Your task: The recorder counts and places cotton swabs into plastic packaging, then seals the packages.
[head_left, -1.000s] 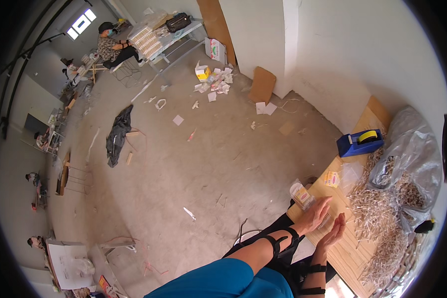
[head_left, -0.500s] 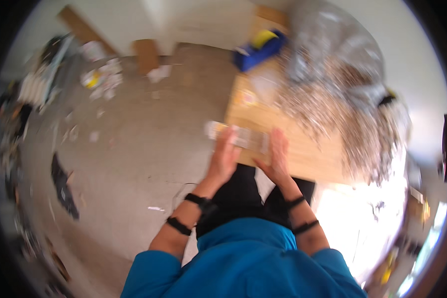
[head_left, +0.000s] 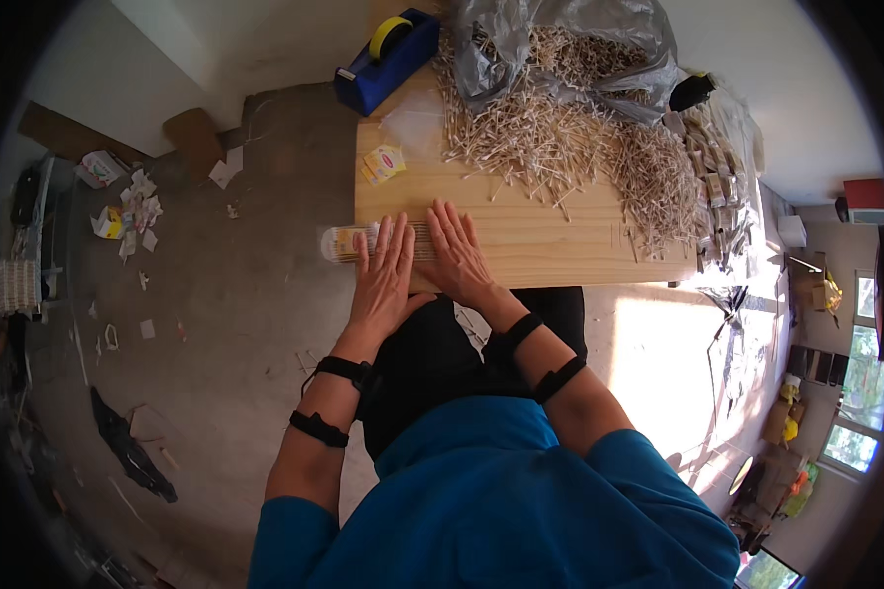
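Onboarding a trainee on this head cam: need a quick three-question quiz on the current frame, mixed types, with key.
1. True or false: the right hand has its fingers stretched out.
2. The left hand lies across which thing? A) tape dispenser; B) clear packet of cotton swabs; C) yellow-and-white card.
3. Fill in: loose cotton swabs lie heaped on the wooden table by a ____ plastic bag.

Key: 1 true; 2 B; 3 grey.
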A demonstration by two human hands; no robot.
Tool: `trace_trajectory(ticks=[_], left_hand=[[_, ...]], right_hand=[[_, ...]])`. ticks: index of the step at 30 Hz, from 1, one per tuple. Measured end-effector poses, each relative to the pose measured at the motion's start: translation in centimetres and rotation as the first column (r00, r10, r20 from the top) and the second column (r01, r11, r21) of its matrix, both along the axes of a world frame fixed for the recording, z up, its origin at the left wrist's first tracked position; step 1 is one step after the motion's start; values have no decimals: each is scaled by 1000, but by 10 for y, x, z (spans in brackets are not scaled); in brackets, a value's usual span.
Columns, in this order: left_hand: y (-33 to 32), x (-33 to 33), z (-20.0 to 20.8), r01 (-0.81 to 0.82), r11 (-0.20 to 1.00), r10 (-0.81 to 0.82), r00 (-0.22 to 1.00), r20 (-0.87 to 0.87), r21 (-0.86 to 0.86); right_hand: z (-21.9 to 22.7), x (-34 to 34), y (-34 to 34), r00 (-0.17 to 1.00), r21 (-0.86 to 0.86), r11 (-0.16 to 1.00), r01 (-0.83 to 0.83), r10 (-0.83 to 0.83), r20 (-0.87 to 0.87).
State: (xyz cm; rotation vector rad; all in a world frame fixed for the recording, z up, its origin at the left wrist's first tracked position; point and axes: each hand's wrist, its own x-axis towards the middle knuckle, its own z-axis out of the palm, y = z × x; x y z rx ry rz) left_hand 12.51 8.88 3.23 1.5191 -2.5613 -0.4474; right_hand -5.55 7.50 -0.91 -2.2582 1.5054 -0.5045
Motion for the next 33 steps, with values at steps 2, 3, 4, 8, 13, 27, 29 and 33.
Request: trace_trajectory(ticks=[2, 3, 4, 8, 13, 27, 29, 33], left_hand=[[-5, -3, -2, 17, 1000, -16, 998, 57, -16], [-9, -6, -3, 22, 1000, -21, 995, 97, -1], [-12, -7, -4, 25, 1000, -27, 990, 137, 16], [-17, -10, -11, 49, 999, -48, 984, 172, -1], [-26, -15, -15, 42, 997, -57, 966, 253, 64], [-26, -20, -13, 20, 992, -54, 956, 288, 121], [-25, -18, -13, 26, 993, -57, 960, 273, 114], [-24, -19, -12, 23, 992, -53, 969, 242, 123]], right_hand=[[-2, 1, -2, 1000, -14, 1000, 3, -2, 8], [-3, 1, -2, 1000, -13, 1000, 6, -6, 8], [-3, 2, -2, 1000, -5, 1000, -1, 1, -27], [-2, 5, -2, 998, 10, 1000, 9, -9, -68], [-6, 4, -11, 999, -21, 999, 36, -36, 9], [-18, 8, -4, 997, -130, 989, 64, -56, 61], [-15, 8, -1, 994, -90, 994, 62, -53, 99], [-13, 12, 0, 996, -90, 993, 76, -71, 52]])
